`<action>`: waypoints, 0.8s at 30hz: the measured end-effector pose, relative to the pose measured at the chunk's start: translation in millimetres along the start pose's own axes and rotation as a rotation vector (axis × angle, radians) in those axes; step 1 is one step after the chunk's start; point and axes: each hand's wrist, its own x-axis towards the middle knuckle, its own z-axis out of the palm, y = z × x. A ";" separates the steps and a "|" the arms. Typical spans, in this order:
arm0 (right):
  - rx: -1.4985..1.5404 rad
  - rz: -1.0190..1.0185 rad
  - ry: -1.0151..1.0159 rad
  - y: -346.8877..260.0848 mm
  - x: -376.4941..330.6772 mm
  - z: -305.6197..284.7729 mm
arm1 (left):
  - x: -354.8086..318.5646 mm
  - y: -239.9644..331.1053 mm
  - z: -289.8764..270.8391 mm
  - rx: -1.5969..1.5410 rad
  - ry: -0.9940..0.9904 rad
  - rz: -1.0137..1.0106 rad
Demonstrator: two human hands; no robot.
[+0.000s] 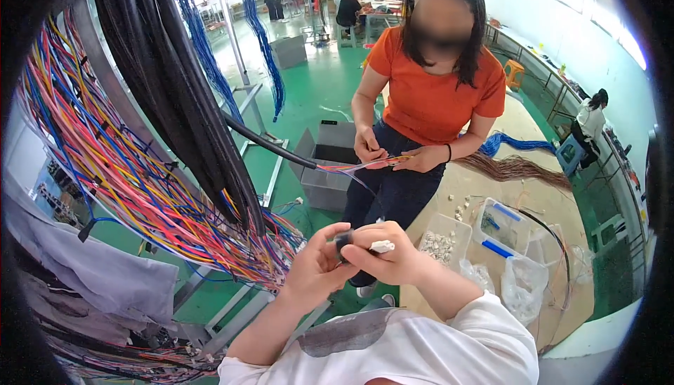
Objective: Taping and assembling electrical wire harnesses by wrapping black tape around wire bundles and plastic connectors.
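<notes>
Multicoloured wires (133, 181) and black cables (165, 83) hang at left. Near centre stands a grey crate (326, 192). Lower centre, the left hand (312, 269) curls its fingers on a dark round piece (343, 242), partly hidden, perhaps tape; the right hand (393, 259) meets it, fingers closed on a white connector (382, 247). At right, on the worktop (572, 211), a clear tub (460, 229) holds pale connectors (439, 243).

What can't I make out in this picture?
All in the head view:
- Black piece: partly covered by the left hand and right hand.
- White connector: its fine details are too small.
- Black tubes: upper ends cut off by the top edge.
- Gray bin: right side hidden by the co-worker's legs.
</notes>
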 end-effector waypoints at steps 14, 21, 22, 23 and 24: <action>0.608 0.445 0.190 -13.6 -5.1 0.7 | -4.7 -14.9 -20.3 -0.240 -0.229 0.435; 0.228 0.160 0.101 -17.3 -3.9 -8.0 | -0.8 -8.9 2.4 0.133 0.014 0.378; 0.225 0.164 0.103 -17.9 -4.2 -10.6 | -1.2 -9.7 3.9 0.142 0.033 0.445; 0.214 0.120 -0.034 -16.5 -2.2 -15.9 | -1.4 -10.3 2.1 0.138 0.036 0.442; 0.203 0.077 -0.169 -15.2 -0.6 -21.6 | -1.3 -10.3 -2.3 0.149 0.116 0.420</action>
